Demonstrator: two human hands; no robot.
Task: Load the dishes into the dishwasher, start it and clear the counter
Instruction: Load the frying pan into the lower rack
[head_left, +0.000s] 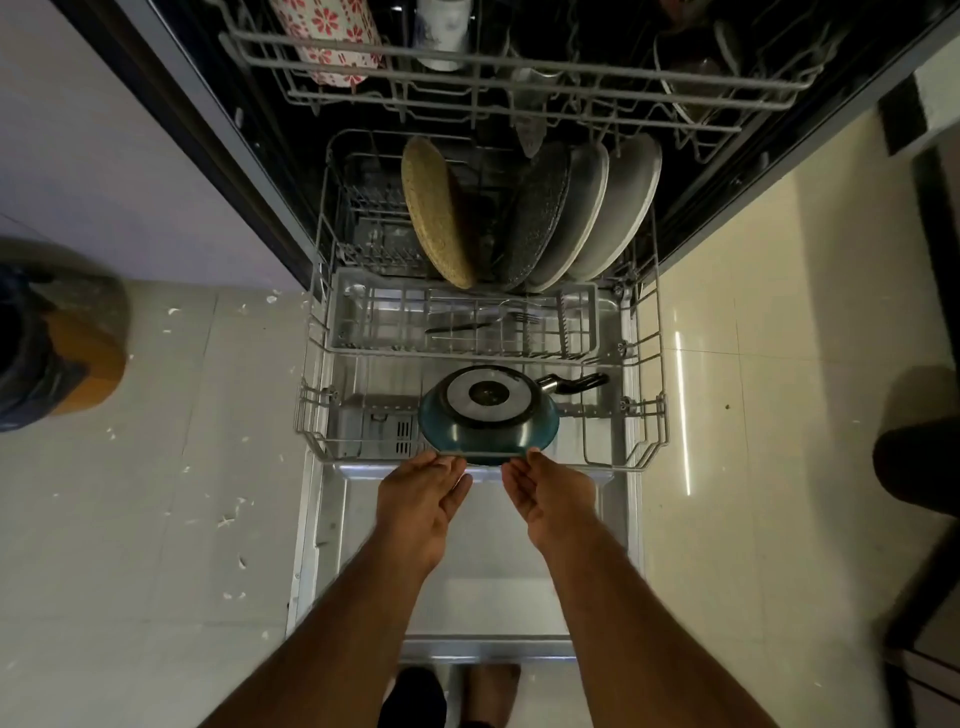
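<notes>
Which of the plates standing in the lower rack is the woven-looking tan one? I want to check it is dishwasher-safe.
The leftmost one, the round tan woven-textured plate. It stands apart from the dark speckled plate and two pale grey plates to its right.

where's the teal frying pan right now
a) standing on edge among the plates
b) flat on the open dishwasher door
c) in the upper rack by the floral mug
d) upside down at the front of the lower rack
d: the frying pan sits base-up at the front of the lower rack, its handle pointing right, with the left hand and right hand at its near rim.
</notes>
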